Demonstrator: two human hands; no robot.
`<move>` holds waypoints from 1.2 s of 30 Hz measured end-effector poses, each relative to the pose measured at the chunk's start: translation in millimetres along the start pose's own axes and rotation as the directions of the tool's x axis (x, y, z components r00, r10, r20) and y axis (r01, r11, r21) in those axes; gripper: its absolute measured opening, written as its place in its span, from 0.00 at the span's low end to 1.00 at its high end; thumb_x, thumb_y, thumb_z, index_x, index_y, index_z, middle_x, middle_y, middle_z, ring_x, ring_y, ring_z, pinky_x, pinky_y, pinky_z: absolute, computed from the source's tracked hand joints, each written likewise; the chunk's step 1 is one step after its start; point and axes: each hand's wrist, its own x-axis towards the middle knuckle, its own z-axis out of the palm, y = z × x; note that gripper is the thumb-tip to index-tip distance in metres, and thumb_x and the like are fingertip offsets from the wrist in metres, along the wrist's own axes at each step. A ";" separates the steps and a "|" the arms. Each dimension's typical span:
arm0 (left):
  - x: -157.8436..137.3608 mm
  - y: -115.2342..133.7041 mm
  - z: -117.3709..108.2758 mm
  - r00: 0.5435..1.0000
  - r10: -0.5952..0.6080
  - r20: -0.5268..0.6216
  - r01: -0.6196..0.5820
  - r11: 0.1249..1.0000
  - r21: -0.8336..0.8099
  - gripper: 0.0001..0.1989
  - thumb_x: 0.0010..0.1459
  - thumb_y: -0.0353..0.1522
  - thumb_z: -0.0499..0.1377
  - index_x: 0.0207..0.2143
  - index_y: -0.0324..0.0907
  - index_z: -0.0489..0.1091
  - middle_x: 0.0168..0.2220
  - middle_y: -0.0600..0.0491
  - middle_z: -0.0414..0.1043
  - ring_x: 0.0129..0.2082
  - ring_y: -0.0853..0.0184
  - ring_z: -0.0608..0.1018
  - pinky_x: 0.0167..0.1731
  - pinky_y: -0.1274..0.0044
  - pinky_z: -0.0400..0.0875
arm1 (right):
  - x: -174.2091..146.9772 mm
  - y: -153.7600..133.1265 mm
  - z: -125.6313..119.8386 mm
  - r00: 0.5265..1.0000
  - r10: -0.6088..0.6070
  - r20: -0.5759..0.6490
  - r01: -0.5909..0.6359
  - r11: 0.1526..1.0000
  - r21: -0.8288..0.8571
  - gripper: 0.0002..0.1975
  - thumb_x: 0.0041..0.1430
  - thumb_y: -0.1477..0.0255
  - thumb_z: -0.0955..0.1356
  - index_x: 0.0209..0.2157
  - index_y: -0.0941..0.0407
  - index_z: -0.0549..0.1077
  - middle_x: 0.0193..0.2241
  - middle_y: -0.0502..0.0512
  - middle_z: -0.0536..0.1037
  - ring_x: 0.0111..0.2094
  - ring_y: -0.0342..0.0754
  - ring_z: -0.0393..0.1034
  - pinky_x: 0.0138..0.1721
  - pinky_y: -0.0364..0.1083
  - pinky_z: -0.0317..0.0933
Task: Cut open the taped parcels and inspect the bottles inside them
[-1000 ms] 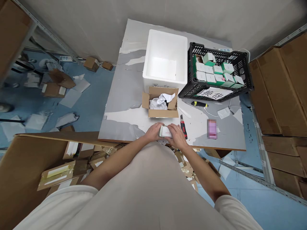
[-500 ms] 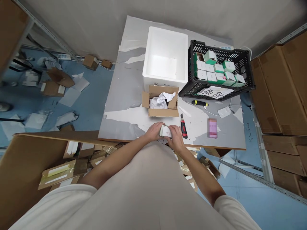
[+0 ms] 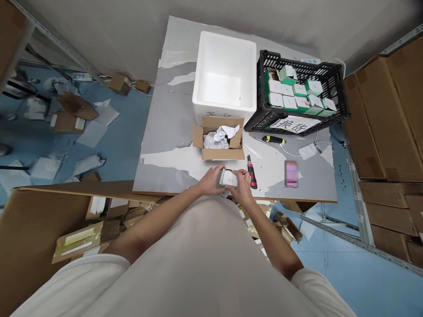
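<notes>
Between my two hands, near the table's front edge, is a small white box (image 3: 229,178) with red lettering on the face turned up. My left hand (image 3: 210,181) grips its left end, and my right hand (image 3: 242,186) holds the right end with the thumb along the near side. Just beyond stands an open cardboard box (image 3: 223,154) with crumpled white paper (image 3: 220,137) inside. A red and black utility knife (image 3: 252,172) lies close to the right of my right hand.
A white foam box (image 3: 228,39) stands at the back of the table (image 3: 161,119). To its right, a black plastic crate (image 3: 253,119) holds several green and white boxes (image 3: 289,102). A yellow and black tool (image 3: 273,139) and a blurred pink item (image 3: 291,174) lie on the right.
The small white box has turned in my hands, so its lettered face shows more fully. Both hands still hold it. The view has shifted slightly.
</notes>
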 end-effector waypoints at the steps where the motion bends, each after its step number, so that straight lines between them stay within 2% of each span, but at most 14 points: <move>1: -0.7 -0.4 -1.2 1.000 -0.003 0.005 0.003 1.000 0.005 0.44 0.46 0.44 0.65 0.61 0.41 0.49 0.57 0.40 0.62 0.57 0.52 0.67 0.55 0.59 0.60 | 0.6 -0.7 0.4 1.000 0.005 -0.006 -0.005 1.000 0.007 0.26 0.50 0.68 0.69 0.52 0.54 0.62 0.49 0.63 0.59 0.53 0.60 0.56 0.52 0.60 0.57; 5: 2.7 -3.6 -1.9 0.999 -0.024 0.032 0.021 0.997 0.078 0.39 0.46 0.44 0.65 0.57 0.41 0.55 0.55 0.41 0.64 0.56 0.51 0.68 0.58 0.54 0.53 | 1.8 -0.7 0.1 0.994 -0.101 -0.042 0.103 0.994 0.030 0.22 0.51 0.71 0.68 0.49 0.55 0.63 0.50 0.64 0.63 0.53 0.60 0.57 0.54 0.62 0.54; 9: 8.9 -5.8 -2.8 0.999 -0.036 0.013 0.034 0.992 0.122 0.37 0.47 0.37 0.65 0.57 0.40 0.55 0.55 0.41 0.65 0.55 0.52 0.69 0.58 0.53 0.54 | -5.6 2.3 -7.0 0.952 -0.299 -0.069 0.297 0.954 -0.047 0.12 0.56 0.71 0.66 0.42 0.55 0.65 0.47 0.62 0.71 0.53 0.56 0.62 0.61 0.66 0.42; 10: 9.5 -5.6 -4.2 1.000 -0.031 0.006 0.030 0.991 0.130 0.38 0.47 0.36 0.65 0.58 0.40 0.54 0.55 0.41 0.65 0.55 0.51 0.69 0.58 0.53 0.54 | -9.4 4.0 -10.0 0.937 -0.344 -0.061 0.342 0.939 -0.039 0.11 0.57 0.70 0.65 0.42 0.55 0.66 0.46 0.62 0.72 0.52 0.55 0.64 0.61 0.65 0.41; 12: 9.9 -4.2 -8.9 1.000 -0.003 -0.012 0.005 0.988 0.154 0.40 0.47 0.35 0.64 0.60 0.40 0.51 0.57 0.40 0.63 0.57 0.51 0.67 0.59 0.53 0.53 | -17.2 8.6 -17.1 0.916 -0.402 -0.014 0.402 0.914 0.044 0.12 0.58 0.69 0.65 0.44 0.55 0.67 0.44 0.59 0.75 0.49 0.52 0.68 0.61 0.61 0.47; 14: 10.2 -1.0 -15.3 0.997 0.078 -0.005 -0.076 0.978 0.197 0.40 0.48 0.33 0.63 0.62 0.41 0.50 0.60 0.39 0.58 0.60 0.51 0.63 0.60 0.55 0.52 | -21.3 13.5 -24.2 0.913 -0.403 0.059 0.390 0.907 0.161 0.11 0.61 0.71 0.60 0.45 0.54 0.68 0.42 0.57 0.77 0.45 0.50 0.71 0.58 0.57 0.56; 16: 12.0 3.3 -21.6 0.978 0.195 0.069 -0.206 0.947 0.247 0.37 0.48 0.29 0.61 0.61 0.43 0.54 0.62 0.41 0.55 0.64 0.52 0.57 0.62 0.56 0.49 | -17.7 16.5 -30.2 0.927 -0.360 0.105 0.333 0.919 0.211 0.15 0.63 0.75 0.55 0.43 0.53 0.69 0.42 0.56 0.77 0.45 0.48 0.71 0.52 0.53 0.62; 19: 17.1 9.1 -27.2 0.940 0.286 0.189 -0.331 0.899 0.288 0.34 0.48 0.25 0.60 0.58 0.45 0.59 0.61 0.44 0.58 0.65 0.52 0.55 0.62 0.54 0.44 | 1.1 14.8 -37.0 0.938 -0.325 0.118 0.316 0.945 0.089 0.13 0.61 0.75 0.58 0.43 0.54 0.71 0.50 0.59 0.73 0.51 0.52 0.66 0.50 0.54 0.62; 22: 21.3 12.2 -27.8 0.938 0.283 0.198 -0.333 0.892 0.306 0.31 0.47 0.27 0.61 0.55 0.44 0.62 0.58 0.43 0.62 0.63 0.51 0.57 0.62 0.52 0.42 | 21.9 9.1 -42.8 0.910 -0.343 0.231 0.367 0.928 -0.070 0.18 0.56 0.73 0.66 0.50 0.55 0.67 0.55 0.60 0.68 0.53 0.57 0.62 0.50 0.56 0.59; 26: 23.2 16.9 -26.1 0.945 0.270 0.185 -0.319 0.887 0.335 0.28 0.44 0.32 0.64 0.50 0.43 0.65 0.55 0.42 0.61 0.60 0.49 0.59 0.62 0.52 0.42 | 33.2 4.4 -49.6 0.878 -0.328 0.349 0.381 0.919 -0.097 0.27 0.52 0.72 0.70 0.54 0.54 0.63 0.50 0.60 0.71 0.48 0.57 0.64 0.47 0.55 0.59; 29: 23.2 21.3 -26.4 0.941 0.285 0.185 -0.336 0.857 0.390 0.25 0.45 0.35 0.64 0.47 0.42 0.66 0.52 0.42 0.62 0.57 0.50 0.62 0.61 0.54 0.44 | 32.8 7.0 -52.8 0.872 -0.356 0.335 0.378 0.926 0.000 0.26 0.51 0.72 0.70 0.52 0.55 0.63 0.47 0.60 0.68 0.48 0.55 0.64 0.47 0.53 0.61; 32: 17.7 19.4 -31.7 0.950 0.272 0.154 -0.312 0.862 0.399 0.20 0.49 0.38 0.61 0.44 0.41 0.67 0.48 0.42 0.64 0.54 0.51 0.65 0.58 0.57 0.52 | 28.4 16.6 -54.2 0.886 -0.376 0.271 0.372 0.926 0.066 0.16 0.53 0.71 0.69 0.45 0.55 0.68 0.46 0.60 0.67 0.47 0.53 0.66 0.46 0.51 0.64; 34: 9.7 13.6 -38.6 0.959 0.251 0.127 -0.280 0.896 0.345 0.23 0.47 0.42 0.63 0.44 0.41 0.67 0.48 0.42 0.65 0.53 0.50 0.66 0.56 0.59 0.56 | 22.5 25.6 -53.5 0.900 -0.381 0.210 0.372 0.924 0.083 0.12 0.54 0.70 0.68 0.42 0.55 0.69 0.47 0.61 0.67 0.49 0.53 0.66 0.48 0.52 0.64; 36: 0.5 7.3 -46.6 0.962 0.244 0.121 -0.268 0.926 0.266 0.31 0.42 0.47 0.65 0.47 0.42 0.66 0.51 0.42 0.64 0.54 0.50 0.66 0.55 0.60 0.58 | 14.3 34.5 -51.1 0.919 -0.372 0.133 0.362 0.928 0.090 0.13 0.56 0.69 0.66 0.44 0.55 0.69 0.51 0.62 0.68 0.53 0.54 0.65 0.51 0.53 0.64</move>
